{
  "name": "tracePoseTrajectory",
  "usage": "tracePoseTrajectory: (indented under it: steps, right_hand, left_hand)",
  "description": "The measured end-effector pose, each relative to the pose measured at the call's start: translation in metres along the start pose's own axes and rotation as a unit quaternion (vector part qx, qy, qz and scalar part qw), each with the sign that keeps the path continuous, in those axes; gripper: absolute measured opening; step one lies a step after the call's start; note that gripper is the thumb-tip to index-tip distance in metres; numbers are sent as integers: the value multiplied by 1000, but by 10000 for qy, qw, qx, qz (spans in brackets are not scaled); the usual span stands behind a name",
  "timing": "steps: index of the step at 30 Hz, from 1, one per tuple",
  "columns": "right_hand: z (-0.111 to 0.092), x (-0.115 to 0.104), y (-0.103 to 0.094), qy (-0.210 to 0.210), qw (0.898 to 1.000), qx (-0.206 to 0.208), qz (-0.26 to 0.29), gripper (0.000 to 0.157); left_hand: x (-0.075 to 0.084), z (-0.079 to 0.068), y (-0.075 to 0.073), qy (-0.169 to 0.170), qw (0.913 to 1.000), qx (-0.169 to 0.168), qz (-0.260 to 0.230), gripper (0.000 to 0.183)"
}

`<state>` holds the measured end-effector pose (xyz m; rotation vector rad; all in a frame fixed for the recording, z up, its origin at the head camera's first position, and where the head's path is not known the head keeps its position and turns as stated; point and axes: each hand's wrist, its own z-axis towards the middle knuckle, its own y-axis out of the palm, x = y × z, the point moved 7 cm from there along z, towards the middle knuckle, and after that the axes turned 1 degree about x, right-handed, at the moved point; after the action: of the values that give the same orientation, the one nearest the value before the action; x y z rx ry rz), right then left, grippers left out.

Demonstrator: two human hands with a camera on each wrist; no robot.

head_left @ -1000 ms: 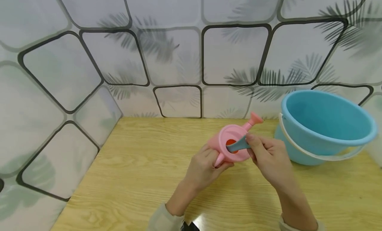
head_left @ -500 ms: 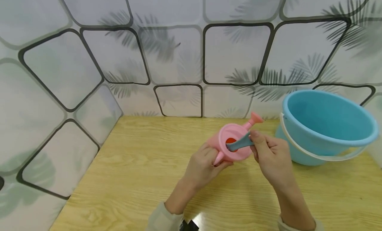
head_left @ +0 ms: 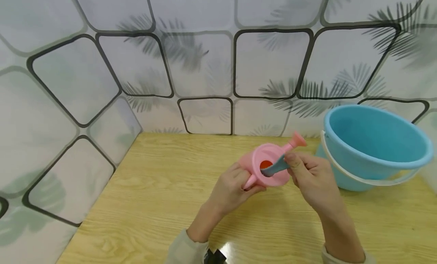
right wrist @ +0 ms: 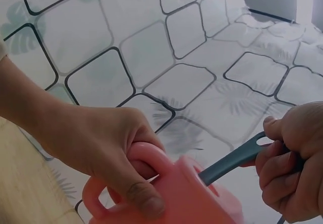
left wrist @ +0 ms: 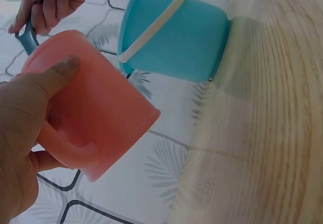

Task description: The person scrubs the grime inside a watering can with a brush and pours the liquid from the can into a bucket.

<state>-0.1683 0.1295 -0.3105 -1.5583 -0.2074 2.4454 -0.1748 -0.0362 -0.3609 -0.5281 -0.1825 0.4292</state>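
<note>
Beside patterned walls, woodgrain tabletop

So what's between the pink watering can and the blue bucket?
In the head view, the right hand, gripping a blue-grey tool, lies between the pink watering can and the blue bucket.

A pink watering can was held aloft by the left grip, its body tilted, its spout angled outward, red exposed within its round opening. A slim blue-grey tool was pinched by the right grip, its lower end set in that opening.
</note>
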Motion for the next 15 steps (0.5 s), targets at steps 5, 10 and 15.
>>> tracePoseTrajectory:
  steps: [5, 10, 15]
  right_hand:
    - [-1, -1, 5, 30, 9974, -430, -580, 23]
    - [-5, -9, -4, -224, 9982, -177, -529, 24]
    - [-3, -7, 7, -222, 9946, -602, -817, 22]
  left_hand:
    - [3, -1, 3, 306, 9993, -212, -50, 43]
    - [2, 0, -1, 407, 9989, -216, -38, 42]
    - [3, 2, -2, 568, 9982, -198, -59, 39]
